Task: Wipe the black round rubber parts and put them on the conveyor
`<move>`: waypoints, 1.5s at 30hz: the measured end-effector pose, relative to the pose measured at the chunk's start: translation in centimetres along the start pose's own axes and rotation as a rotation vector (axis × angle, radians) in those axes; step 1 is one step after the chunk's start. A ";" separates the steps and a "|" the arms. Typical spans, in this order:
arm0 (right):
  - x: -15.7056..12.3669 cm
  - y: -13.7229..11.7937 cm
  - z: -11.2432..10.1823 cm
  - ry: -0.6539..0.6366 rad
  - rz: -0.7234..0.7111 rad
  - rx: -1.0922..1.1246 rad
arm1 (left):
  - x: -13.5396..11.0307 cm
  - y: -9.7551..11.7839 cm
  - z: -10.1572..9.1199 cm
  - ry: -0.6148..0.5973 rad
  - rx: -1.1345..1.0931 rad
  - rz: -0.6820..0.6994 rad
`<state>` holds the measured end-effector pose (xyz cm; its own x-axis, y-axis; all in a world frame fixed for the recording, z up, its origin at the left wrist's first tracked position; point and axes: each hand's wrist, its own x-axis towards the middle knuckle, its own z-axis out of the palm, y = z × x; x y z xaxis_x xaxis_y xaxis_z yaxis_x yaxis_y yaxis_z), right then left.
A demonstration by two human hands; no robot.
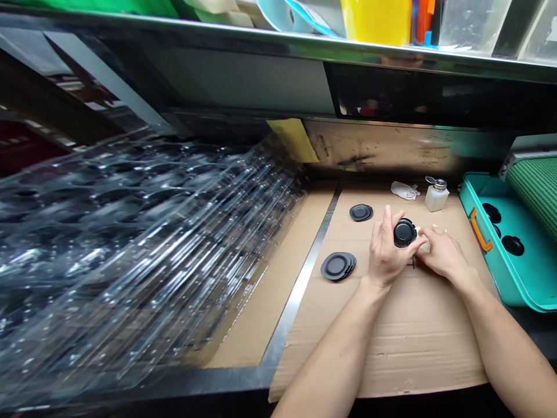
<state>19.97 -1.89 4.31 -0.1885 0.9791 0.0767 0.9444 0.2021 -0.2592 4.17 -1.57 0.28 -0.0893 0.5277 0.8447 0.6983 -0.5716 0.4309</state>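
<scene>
Far left, a tall stack of clear plastic blister trays (pixel 130 244) leans across the bench, blurred, with rows of round pockets. Next comes a steel strip (pixel 300 296) lying on the cardboard sheet (pixel 391 342) that covers the bench. On the cardboard, a stack of black rubber discs (pixel 338 266) sits left of the hands, and a shorter stack of black discs (pixel 361 212) sits further back.

Middle: the left hand (pixel 389 249) is curled upright around the left side of a round black rubber cup (pixel 404 233), gripping it clear of the cardboard. The cup is round, so no long axis; its dark face tilts up and toward the camera, rim standing nearly on edge. It sits between the hands, just above the knuckles of the left hand. The right hand (pixel 441 253) lies low and angled in, its fingertips (pixel 424 238) at the cup's right edge, possibly touching a small pale piece there, too small to tell.

Behind them are a crumpled white plastic bag (pixel 404 190) and a white dispenser bottle (pixel 437 195). Far right, a teal tray (pixel 467 215) with an orange handle (pixel 480 230) holds black discs (pixel 513 245), beside a green mesh mat (pixel 537 191).
</scene>
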 end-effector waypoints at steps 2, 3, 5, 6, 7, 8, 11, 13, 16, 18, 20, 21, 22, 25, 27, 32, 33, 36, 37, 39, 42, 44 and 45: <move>0.3 0.1 0.5 0.147 -0.011 0.057 | 0.1 0.4 -0.2 0.046 -0.024 0.006; 0.4 0.1 0.7 0.210 -0.010 0.073 | 0.1 0.5 -0.3 0.062 -0.028 0.001; 0.5 0.0 1.3 0.227 -0.012 0.053 | 0.1 0.6 -0.3 0.065 -0.027 -0.018; 0.5 0.0 1.6 0.183 -0.013 0.017 | 0.1 0.5 -0.3 0.052 -0.027 -0.033; 0.5 -0.1 1.9 0.123 -0.015 -0.025 | 0.1 0.5 -0.2 0.039 -0.031 -0.051; 0.5 -0.1 2.2 0.068 -0.019 -0.066 | 0.0 0.4 -0.1 0.027 -0.037 -0.070; 0.6 0.0 2.8 0.011 -0.034 -0.120 | 0.0 0.2 0.1 0.006 -0.067 -0.135; 0.8 0.2 2.9 0.008 -0.027 -0.117 | 0.0 0.1 0.0 -0.028 -0.089 -0.187; 1.0 0.5 2.7 0.006 -0.015 -0.102 | 0.3 0.3 -0.5 -0.226 -0.075 -0.349; 1.2 0.6 2.5 0.001 -0.014 -0.077 | 0.6 0.7 -1.2 -0.480 0.018 -0.502; 1.3 0.7 2.4 -0.007 -0.012 -0.056 | 0.8 1.3 -1.7 -0.710 0.159 -0.608; 1.3 0.8 2.3 -0.007 -0.013 -0.051 | 1.0 1.7 -2.0 -0.783 0.231 -0.628; 1.4 0.8 2.3 -0.006 -0.015 -0.050 | 1.0 2.0 -2.2 -0.827 0.295 -0.630; 1.4 1.0 2.4 -0.011 -0.025 -0.049 | 1.1 3.2 -2.4 -0.884 0.435 -0.604; 1.4 1.1 2.5 -0.019 -0.032 -0.045 | 0.9 3.7 -2.6 -0.904 0.473 -0.569; 1.4 1.2 2.6 -0.024 -0.027 -0.017 | 0.4 3.9 -4.8 -1.071 0.394 -0.408; 1.4 1.1 2.6 -0.026 -0.022 -0.013 | 0.5 3.7 -5.4 -1.119 0.372 -0.373; 1.2 1.0 2.4 -0.037 -0.019 0.000 | 0.9 2.6 -6.4 -1.149 0.297 -0.220; 1.2 1.0 2.3 -0.044 -0.020 0.006 | 1.0 2.1 -6.2 -1.144 0.251 -0.163; 1.2 1.0 2.1 -0.057 -0.022 0.021 | 1.1 1.5 -5.3 -1.164 0.140 -0.082; 1.1 1.3 2.0 -0.064 -0.012 0.038 | 0.8 1.7 -3.8 -1.204 0.064 -0.047; 1.1 1.6 2.0 -0.060 -0.012 0.050 | 0.6 2.4 -3.9 -1.204 0.080 -0.025; 1.1 1.7 2.1 -0.056 -0.012 0.056 | 0.8 2.7 -4.6 -1.198 0.077 -0.015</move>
<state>20.82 -0.42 1.88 -0.2158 0.9761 0.0263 0.9259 0.2131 -0.3118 2.75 -5.59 3.55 0.5915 0.8063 -0.0099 0.7470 -0.5433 0.3832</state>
